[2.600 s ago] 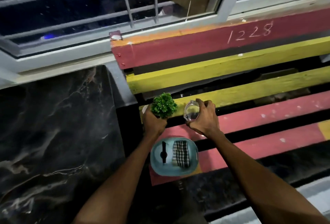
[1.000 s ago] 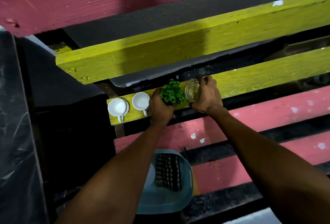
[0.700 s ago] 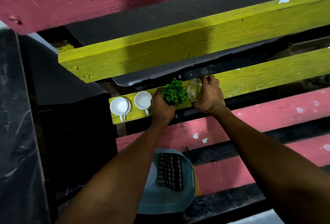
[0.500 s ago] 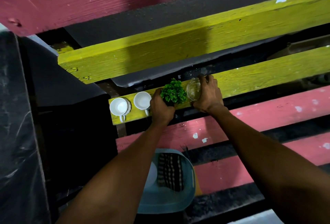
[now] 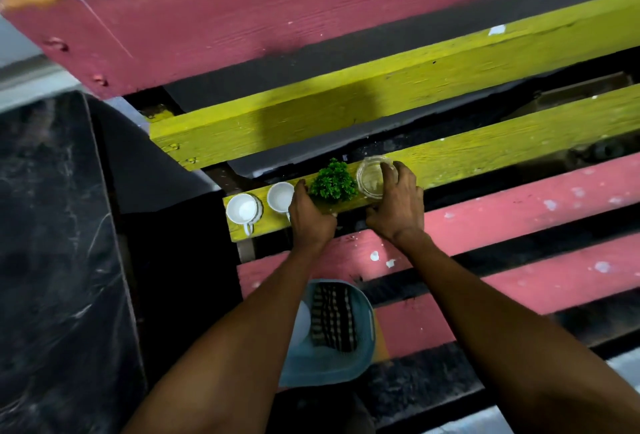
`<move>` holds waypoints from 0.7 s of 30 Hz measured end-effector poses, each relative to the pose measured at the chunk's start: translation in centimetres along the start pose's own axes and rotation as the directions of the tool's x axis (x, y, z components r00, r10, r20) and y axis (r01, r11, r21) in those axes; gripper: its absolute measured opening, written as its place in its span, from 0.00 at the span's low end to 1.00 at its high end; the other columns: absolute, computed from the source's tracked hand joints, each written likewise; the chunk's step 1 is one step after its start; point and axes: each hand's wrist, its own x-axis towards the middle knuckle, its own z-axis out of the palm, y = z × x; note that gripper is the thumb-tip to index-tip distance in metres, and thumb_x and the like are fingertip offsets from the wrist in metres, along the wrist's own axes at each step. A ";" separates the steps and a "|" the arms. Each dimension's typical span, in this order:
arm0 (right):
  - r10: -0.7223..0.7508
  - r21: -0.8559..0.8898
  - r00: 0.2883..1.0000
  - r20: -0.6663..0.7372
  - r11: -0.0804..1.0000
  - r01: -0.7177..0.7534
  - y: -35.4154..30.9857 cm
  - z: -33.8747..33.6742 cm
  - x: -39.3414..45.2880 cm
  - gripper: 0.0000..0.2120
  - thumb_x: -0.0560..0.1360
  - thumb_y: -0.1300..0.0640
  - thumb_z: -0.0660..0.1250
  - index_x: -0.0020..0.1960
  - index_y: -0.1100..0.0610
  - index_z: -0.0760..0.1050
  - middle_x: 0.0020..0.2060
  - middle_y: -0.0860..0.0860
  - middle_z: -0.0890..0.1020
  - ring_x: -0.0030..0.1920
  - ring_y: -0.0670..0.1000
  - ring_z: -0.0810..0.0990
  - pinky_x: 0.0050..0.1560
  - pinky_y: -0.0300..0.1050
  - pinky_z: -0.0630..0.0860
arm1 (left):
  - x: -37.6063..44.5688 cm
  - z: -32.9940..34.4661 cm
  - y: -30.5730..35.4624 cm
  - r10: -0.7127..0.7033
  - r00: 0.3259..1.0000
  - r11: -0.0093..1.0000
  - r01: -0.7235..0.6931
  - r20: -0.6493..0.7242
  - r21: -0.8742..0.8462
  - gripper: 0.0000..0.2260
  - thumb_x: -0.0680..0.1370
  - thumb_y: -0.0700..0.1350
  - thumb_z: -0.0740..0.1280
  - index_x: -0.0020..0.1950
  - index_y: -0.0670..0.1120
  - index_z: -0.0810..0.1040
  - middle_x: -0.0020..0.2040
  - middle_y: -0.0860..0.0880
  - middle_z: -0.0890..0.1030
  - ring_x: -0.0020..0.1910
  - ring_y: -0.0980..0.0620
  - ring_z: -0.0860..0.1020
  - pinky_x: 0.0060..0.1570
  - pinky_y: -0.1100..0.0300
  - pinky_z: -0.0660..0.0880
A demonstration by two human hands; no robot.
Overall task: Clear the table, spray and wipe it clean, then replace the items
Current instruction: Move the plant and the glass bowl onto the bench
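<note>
A small green plant (image 5: 333, 183) and a clear glass jar (image 5: 372, 177) stand side by side on a yellow plank (image 5: 485, 153) of the bench. My left hand (image 5: 310, 217) rests at the plant's near left side, its fingers hidden under the leaves. My right hand (image 5: 398, 206) curls round the jar from the right. Two white cups (image 5: 244, 209) (image 5: 280, 196) stand on the same plank, left of my left hand.
A light blue basket (image 5: 367, 357) holding a checked cloth (image 5: 333, 318) sits on a pink plank (image 5: 519, 212) near me. Dark gaps run between the planks. A black marble surface (image 5: 52, 260) lies to the left.
Both hands carried the plant and jar from the near side of the bench onto the yellow plank next to the cups. Over the last second they stay there, barely shifting.
</note>
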 end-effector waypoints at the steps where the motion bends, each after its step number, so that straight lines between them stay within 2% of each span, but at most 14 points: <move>1: 0.002 0.018 1.000 -0.013 1.000 -0.002 -0.4 -0.1 -1.0 0.44 0.63 0.54 0.75 0.77 0.56 0.62 0.75 0.59 0.65 0.74 0.62 0.65 0.68 0.59 0.69 | -0.6 -0.5 0.3 0.008 1.000 1.000 -0.008 0.004 -0.001 0.34 0.67 0.32 0.75 0.72 0.37 0.70 0.66 0.38 0.80 0.66 0.38 0.78 0.63 0.49 0.77; 5: 0.026 0.069 0.999 -0.030 0.997 -0.024 -2.3 -0.4 -5.4 0.34 0.65 0.59 0.71 0.71 0.58 0.68 0.67 0.59 0.71 0.67 0.62 0.70 0.64 0.57 0.72 | -3.1 -2.7 0.7 0.027 0.998 0.999 -0.028 0.061 0.015 0.37 0.68 0.31 0.75 0.75 0.35 0.67 0.70 0.36 0.76 0.72 0.37 0.74 0.70 0.45 0.72; 7: 0.034 0.075 0.999 -0.031 0.997 -0.032 -3.3 -0.5 -8.1 0.30 0.65 0.60 0.70 0.67 0.59 0.70 0.63 0.59 0.72 0.63 0.63 0.72 0.62 0.57 0.72 | -4.8 -4.2 0.6 0.059 0.995 0.998 -0.062 0.079 0.024 0.36 0.68 0.31 0.75 0.75 0.33 0.68 0.71 0.35 0.75 0.72 0.37 0.73 0.70 0.43 0.72; 11: 0.067 0.138 0.998 -0.007 0.988 -0.065 -5.1 -0.3 -12.8 0.26 0.67 0.62 0.68 0.64 0.59 0.71 0.61 0.59 0.73 0.62 0.63 0.72 0.61 0.56 0.71 | -7.9 -7.1 -0.3 0.091 0.992 0.996 -0.089 0.089 -0.026 0.26 0.72 0.31 0.72 0.70 0.36 0.74 0.65 0.37 0.79 0.66 0.39 0.78 0.64 0.43 0.78; 15: 0.026 0.183 1.000 -0.004 0.983 -0.025 -6.7 -0.2 -17.2 0.28 0.68 0.66 0.66 0.68 0.59 0.73 0.62 0.58 0.74 0.63 0.62 0.72 0.61 0.56 0.73 | -10.9 -10.7 -2.0 0.101 0.994 0.994 -0.099 0.033 -0.049 0.17 0.74 0.30 0.69 0.62 0.38 0.80 0.59 0.40 0.83 0.58 0.42 0.82 0.58 0.50 0.81; 18: 0.023 0.250 1.000 -0.017 0.968 -0.018 -7.9 0.3 -20.4 0.26 0.69 0.68 0.63 0.67 0.60 0.75 0.60 0.59 0.77 0.63 0.63 0.73 0.61 0.56 0.74 | -13.7 -13.4 -3.8 0.053 0.998 0.992 -0.057 -0.042 -0.111 0.16 0.73 0.29 0.68 0.60 0.40 0.81 0.57 0.42 0.84 0.53 0.45 0.82 0.57 0.50 0.81; 21: 0.075 0.303 0.996 0.057 0.949 -0.089 -8.9 1.0 -22.5 0.18 0.71 0.65 0.62 0.59 0.61 0.78 0.56 0.61 0.80 0.59 0.64 0.77 0.56 0.55 0.76 | -16.4 -15.0 -5.9 -0.006 0.998 0.985 -0.004 -0.056 -0.175 0.18 0.70 0.29 0.63 0.57 0.38 0.82 0.55 0.41 0.84 0.54 0.42 0.82 0.60 0.48 0.80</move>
